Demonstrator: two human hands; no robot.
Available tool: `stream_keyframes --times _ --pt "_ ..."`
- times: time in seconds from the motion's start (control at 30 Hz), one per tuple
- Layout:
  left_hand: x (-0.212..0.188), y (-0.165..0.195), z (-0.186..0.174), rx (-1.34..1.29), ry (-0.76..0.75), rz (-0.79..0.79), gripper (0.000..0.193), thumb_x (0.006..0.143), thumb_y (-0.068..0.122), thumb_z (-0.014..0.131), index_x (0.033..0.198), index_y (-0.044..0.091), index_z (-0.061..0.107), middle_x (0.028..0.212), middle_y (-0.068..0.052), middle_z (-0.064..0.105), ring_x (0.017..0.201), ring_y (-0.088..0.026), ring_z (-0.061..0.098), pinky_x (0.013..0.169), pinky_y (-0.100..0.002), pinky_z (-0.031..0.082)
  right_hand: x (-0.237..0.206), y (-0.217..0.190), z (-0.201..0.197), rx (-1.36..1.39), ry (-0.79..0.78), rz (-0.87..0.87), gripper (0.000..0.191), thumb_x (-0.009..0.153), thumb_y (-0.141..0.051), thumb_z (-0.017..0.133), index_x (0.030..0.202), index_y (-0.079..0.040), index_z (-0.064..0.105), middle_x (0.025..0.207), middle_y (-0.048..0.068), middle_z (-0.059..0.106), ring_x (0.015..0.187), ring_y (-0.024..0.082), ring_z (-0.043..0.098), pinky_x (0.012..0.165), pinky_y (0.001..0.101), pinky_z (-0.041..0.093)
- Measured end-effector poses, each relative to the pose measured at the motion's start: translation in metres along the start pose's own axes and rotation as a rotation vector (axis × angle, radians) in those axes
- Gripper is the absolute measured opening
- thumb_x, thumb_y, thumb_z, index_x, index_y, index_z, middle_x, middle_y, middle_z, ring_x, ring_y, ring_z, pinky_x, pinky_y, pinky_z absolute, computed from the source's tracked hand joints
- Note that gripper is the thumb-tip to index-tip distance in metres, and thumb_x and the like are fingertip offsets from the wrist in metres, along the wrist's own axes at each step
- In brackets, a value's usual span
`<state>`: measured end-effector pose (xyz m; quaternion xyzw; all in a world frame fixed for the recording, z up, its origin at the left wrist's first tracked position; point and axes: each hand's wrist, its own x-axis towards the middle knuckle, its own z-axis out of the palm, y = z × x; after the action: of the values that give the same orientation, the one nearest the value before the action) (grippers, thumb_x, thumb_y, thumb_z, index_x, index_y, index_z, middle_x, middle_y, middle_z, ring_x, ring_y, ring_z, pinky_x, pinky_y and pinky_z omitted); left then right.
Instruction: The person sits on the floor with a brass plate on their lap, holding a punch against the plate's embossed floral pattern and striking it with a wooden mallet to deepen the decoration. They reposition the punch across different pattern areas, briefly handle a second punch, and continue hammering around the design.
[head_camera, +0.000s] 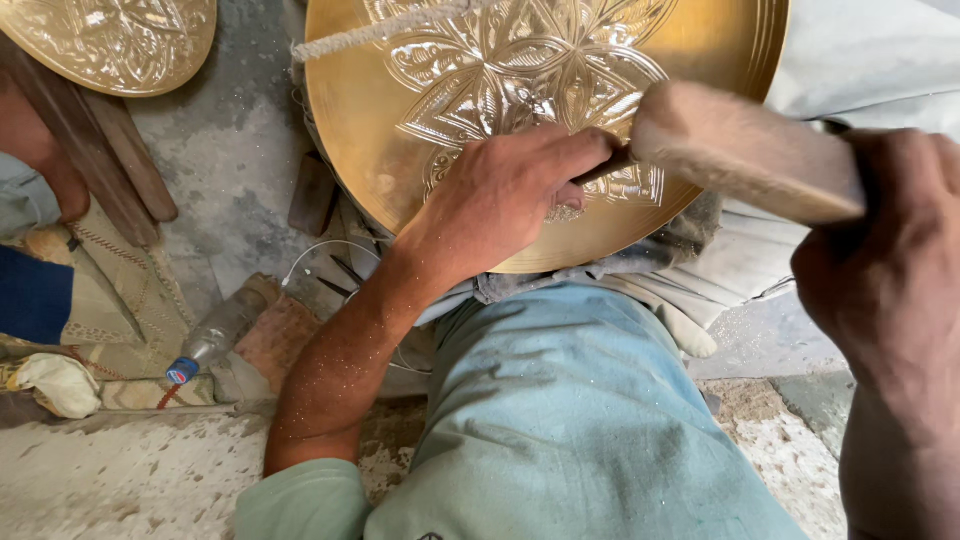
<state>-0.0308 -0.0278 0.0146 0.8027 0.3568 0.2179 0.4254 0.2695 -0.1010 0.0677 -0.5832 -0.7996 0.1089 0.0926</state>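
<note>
Wooden mallet (745, 150) in right grip (885, 275)

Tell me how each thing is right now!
Left hand: closed around a thin chisel, resting on the tray.
Chisel: tip on the tray, mostly hidden by the hand.
Right hand: gripping the mallet.
Mallet: raised over the chisel, blurred.
Tray: tilted on the lap, partly engraved.
Second tray: lying apart, engraved.
Bottle: lying on its side, capped.
</note>
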Motion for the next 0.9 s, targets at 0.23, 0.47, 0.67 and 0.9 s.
stream_keyframes --times 0.23,0.47,0.67,0.9 --pt "-0.003 0.002 0.0 0.041 -0.036 -0.075 0.046 0.093 0.016 0.077 0.134 0.017 0.057 0.109 -0.006 0.068 0.096 -0.03 0.072 0.079 -0.043 0.059 -0.008 0.001 -0.001 0.05 -0.08 0.172 0.024 0.103 0.019 0.064 0.124 0.008 0.061 0.112 0.024 0.069 0.099 0.027 0.069 0.088 0.0334 0.062" --pt "-0.003 0.004 0.001 -0.022 -0.017 -0.09 0.047 0.093 0.013 0.075 0.136 0.018 0.056 0.107 -0.005 0.069 0.094 -0.026 0.073 0.078 -0.04 0.06 0.013 -0.005 0.007 0.053 0.058 -0.152 0.021 0.086 0.022 0.065 0.103 0.01 0.063 0.098 0.035 0.064 0.09 0.037 0.072 0.075 0.037 0.063" --pt "-0.006 0.002 0.009 0.083 0.001 -0.068 0.042 0.093 0.01 0.076 0.131 0.018 0.059 0.097 -0.006 0.066 0.083 -0.026 0.073 0.07 -0.041 0.06 0.006 -0.006 0.013 0.51 0.044 0.236 0.033 0.091 0.015 0.062 0.122 0.014 0.05 0.107 0.021 0.065 0.095 0.027 0.068 0.08 0.0369 0.059" --pt "-0.008 0.006 0.007 0.032 0.155 -0.124 0.033 0.105 0.008 0.071 0.133 0.015 0.056 0.102 -0.004 0.068 0.088 -0.016 0.076 0.07 -0.03 0.065 -0.031 0.019 0.027 0.986 0.026 0.566 0.033 0.095 0.006 0.066 0.126 -0.002 0.057 0.104 0.012 0.066 0.073 0.017 0.062 0.063 0.0296 0.049"
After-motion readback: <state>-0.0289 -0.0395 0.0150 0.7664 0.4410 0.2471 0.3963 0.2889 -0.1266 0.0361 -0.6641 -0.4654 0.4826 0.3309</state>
